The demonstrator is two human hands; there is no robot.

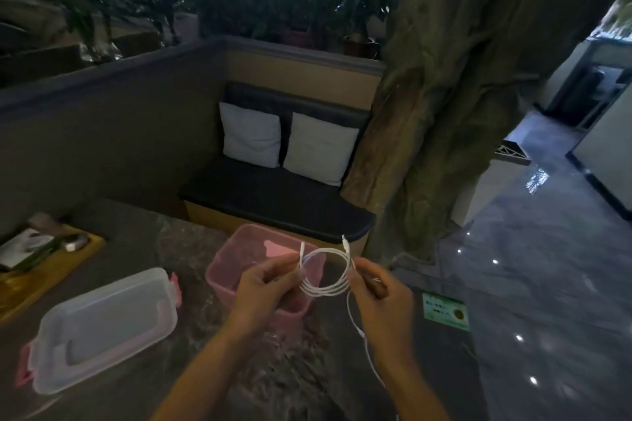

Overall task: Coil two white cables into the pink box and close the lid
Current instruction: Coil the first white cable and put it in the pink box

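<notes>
A white cable is wound into a round coil held in the air above the near right side of the open pink box. My left hand pinches the coil's left side, and my right hand pinches its right side. Two plug ends stick up from the coil's top. A loose white tail hangs down past my right wrist. The clear lid with pink clips lies flat on the dark table, left of the box. Whether a second cable lies in the box I cannot tell.
A wooden tray with small items sits at the table's far left. A green card lies near the table's right edge. Beyond the table are a dark bench with two pillows and a large tree trunk.
</notes>
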